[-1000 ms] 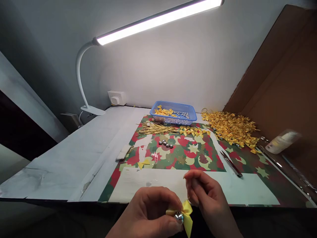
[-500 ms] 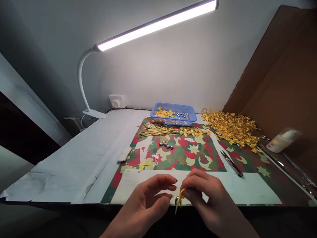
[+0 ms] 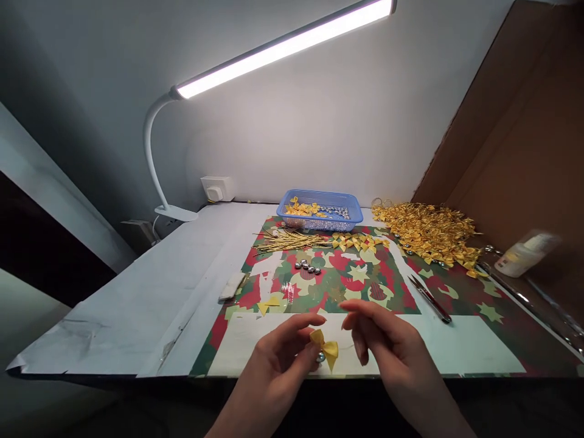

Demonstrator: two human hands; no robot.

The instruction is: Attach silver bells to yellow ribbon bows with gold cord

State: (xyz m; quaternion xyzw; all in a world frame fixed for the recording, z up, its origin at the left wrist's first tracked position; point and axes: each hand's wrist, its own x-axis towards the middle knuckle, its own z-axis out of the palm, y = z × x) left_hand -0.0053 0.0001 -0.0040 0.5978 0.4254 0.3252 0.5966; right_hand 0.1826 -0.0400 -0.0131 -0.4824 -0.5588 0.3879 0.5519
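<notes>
A yellow ribbon bow (image 3: 329,349) with a small silver bell (image 3: 320,357) at its middle is pinched between the thumb and fingers of my left hand (image 3: 285,359), just above the table's front edge. My right hand (image 3: 390,347) is to the right of the bow, apart from it, with thumb and fingers spread and nothing visible in them. A thin strand seems to run from the bow towards the right hand. Beyond the hands, several silver bells (image 3: 308,267) lie on the patterned paper (image 3: 337,292), and a cut piece of yellow ribbon (image 3: 269,304) is nearer to me.
Gold twist ties (image 3: 294,240) and a row of yellow bows (image 3: 360,242) lie before a blue basket (image 3: 319,198) of bows and bells. A heap of finished bows (image 3: 429,234) stands right, near tweezers (image 3: 430,298), a bottle (image 3: 524,255) and cardboard (image 3: 511,121). A lamp (image 3: 150,140) stands at left.
The bow with its bell has passed from my right hand to my left, and now faces me more. My right hand has let go and opened.
</notes>
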